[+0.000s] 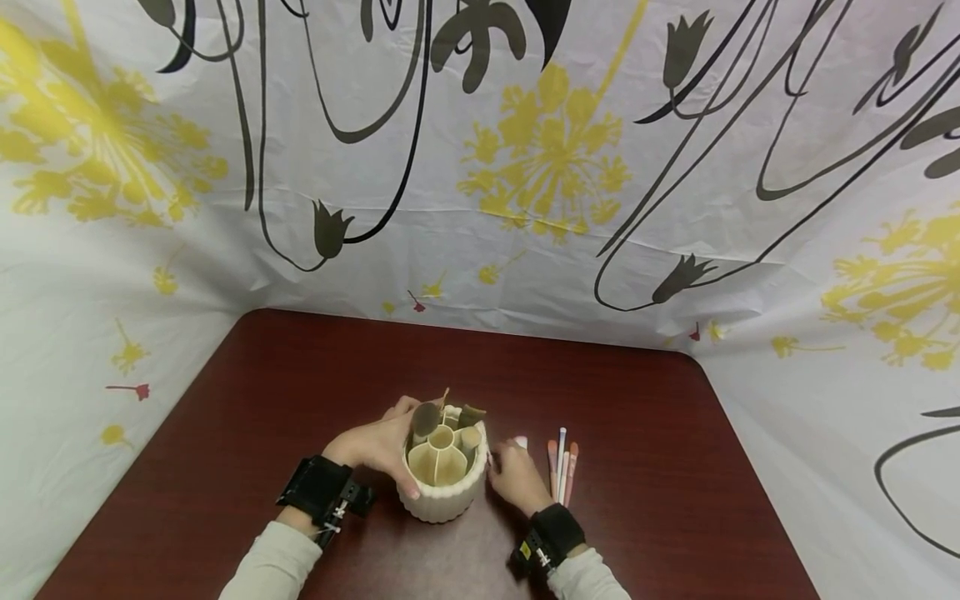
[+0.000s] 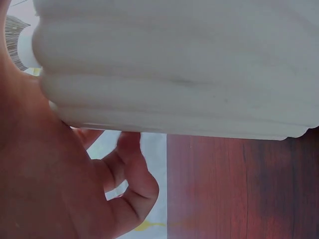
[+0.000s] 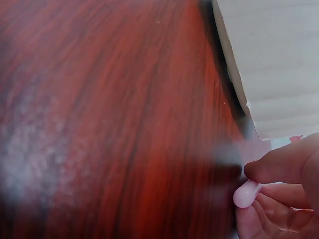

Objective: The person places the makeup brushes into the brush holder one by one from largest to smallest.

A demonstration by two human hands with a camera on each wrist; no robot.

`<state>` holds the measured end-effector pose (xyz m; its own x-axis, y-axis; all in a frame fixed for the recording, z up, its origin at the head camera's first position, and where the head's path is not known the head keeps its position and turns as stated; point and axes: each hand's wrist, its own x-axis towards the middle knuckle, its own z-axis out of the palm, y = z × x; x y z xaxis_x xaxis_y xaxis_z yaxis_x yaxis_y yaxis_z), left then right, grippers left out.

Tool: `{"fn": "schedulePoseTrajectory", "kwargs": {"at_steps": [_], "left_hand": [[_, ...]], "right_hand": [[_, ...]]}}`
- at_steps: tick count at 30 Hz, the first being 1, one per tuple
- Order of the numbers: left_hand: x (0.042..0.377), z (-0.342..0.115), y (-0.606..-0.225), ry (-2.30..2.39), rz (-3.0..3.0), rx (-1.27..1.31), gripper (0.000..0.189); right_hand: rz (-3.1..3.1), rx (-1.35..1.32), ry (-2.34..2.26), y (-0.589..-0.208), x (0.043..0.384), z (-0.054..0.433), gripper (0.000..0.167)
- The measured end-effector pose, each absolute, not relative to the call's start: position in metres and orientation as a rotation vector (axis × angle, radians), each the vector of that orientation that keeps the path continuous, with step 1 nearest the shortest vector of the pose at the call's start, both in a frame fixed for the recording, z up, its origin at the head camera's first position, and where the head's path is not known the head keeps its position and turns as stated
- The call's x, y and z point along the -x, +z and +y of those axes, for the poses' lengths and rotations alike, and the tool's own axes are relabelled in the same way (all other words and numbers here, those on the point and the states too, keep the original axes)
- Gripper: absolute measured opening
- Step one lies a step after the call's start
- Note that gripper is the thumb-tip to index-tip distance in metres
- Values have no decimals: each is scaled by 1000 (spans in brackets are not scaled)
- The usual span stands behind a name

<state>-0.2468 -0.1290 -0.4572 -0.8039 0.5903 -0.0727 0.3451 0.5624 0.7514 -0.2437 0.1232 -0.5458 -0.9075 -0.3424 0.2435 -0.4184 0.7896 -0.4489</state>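
Observation:
A cream round organizer (image 1: 438, 502) with ribbed sides and several inner compartments stands upright on the table. My left hand (image 1: 381, 446) holds it around its left side, the thumb toward the near side. Makeup brushes, one with a broad dark head (image 1: 426, 419), stick up from its compartments. In the left wrist view the ribbed wall (image 2: 174, 74) fills the top, with bristles (image 2: 16, 45) at the corner. Close to the organizer's right side, my right hand (image 1: 519, 478) pinches a slim item with a rounded pale pink end (image 3: 245, 194); its other parts are mostly hidden by the fingers.
Several slim pink and white brushes (image 1: 562, 467) lie side by side on the table, right of my right hand. The dark red-brown table (image 1: 337, 350) has rounded far corners. A white floral-patterned sheet (image 1: 420, 192) hangs behind and beside it.

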Motion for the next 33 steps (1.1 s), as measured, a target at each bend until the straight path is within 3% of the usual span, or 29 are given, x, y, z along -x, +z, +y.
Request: {"fn": "schedulePoseTrajectory", "kwargs": {"at_steps": [14, 33], "left_hand": [[243, -123, -458, 1027, 2584, -763, 118], [245, -118, -459, 1033, 2575, -823, 119]], "right_hand": [[-2781, -511, 892, -535, 243, 132, 16], [-2527, -506, 1132, -478, 231, 140, 17]]}}
